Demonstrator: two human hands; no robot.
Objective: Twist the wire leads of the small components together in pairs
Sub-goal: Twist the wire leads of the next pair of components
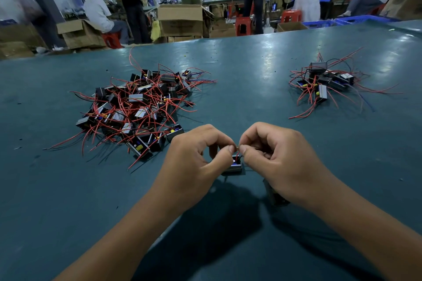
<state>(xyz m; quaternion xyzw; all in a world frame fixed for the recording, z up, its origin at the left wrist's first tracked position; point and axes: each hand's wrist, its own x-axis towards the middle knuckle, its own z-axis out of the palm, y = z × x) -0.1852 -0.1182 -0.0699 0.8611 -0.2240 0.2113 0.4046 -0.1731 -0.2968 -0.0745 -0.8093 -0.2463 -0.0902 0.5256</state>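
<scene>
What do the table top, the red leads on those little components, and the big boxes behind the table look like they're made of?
Table top: a smooth teal sheet, probably vinyl or rubber matting; it shows soft window glare.
Red leads: thin wire in glossy red plastic insulation, judging by their springy curves.
Boxes: brown corrugated cardboard, matte, with open flaps.

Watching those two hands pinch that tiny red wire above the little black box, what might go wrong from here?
The left hand and right hand pinch the red lead right at its tip, so it may slip free before it is twisted. The component hangs partly hidden between them and might drop. Loose wires of the large pile lie close by and might snag.
</scene>
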